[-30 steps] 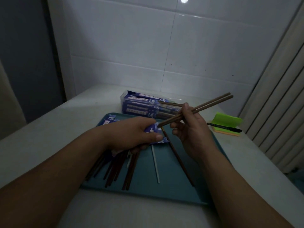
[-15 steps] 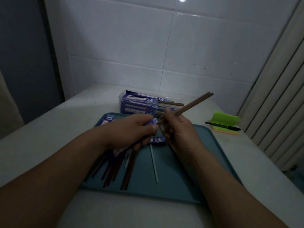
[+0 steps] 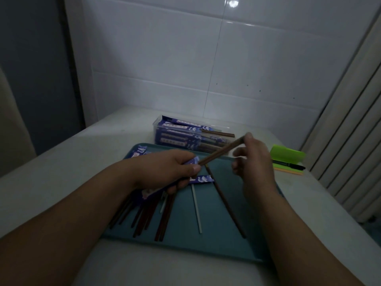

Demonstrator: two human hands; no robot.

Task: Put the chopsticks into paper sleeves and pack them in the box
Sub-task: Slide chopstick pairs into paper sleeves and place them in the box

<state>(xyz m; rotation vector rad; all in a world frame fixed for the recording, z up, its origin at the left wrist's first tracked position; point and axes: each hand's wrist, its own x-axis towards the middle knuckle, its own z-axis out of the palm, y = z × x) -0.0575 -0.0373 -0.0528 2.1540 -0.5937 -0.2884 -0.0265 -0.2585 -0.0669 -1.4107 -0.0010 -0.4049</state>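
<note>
My left hand (image 3: 175, 172) grips a blue paper sleeve (image 3: 192, 161) over the teal tray (image 3: 206, 242). A pair of brown chopsticks (image 3: 221, 152) has its tips inside the sleeve's mouth. My right hand (image 3: 252, 159) pinches their far end between thumb and fingers. Several loose brown chopsticks (image 3: 144, 215) lie on the tray under my left wrist, and one lone chopstick (image 3: 226, 203) lies slanted at the tray's middle. Another blue sleeve (image 3: 203, 178) lies flat on the tray. The clear plastic box (image 3: 185, 135) behind the tray holds several sleeved chopsticks.
A white thin stick (image 3: 196, 209) lies on the tray. A green sticky-note pad (image 3: 287, 155) with a black pen (image 3: 288, 163) sits right of the tray. White tiled wall stands behind the table; a ribbed panel rises at the right.
My right hand has slid back to the far end of the chopstick pair, and the pair has gone further into the sleeve held in my left hand.
</note>
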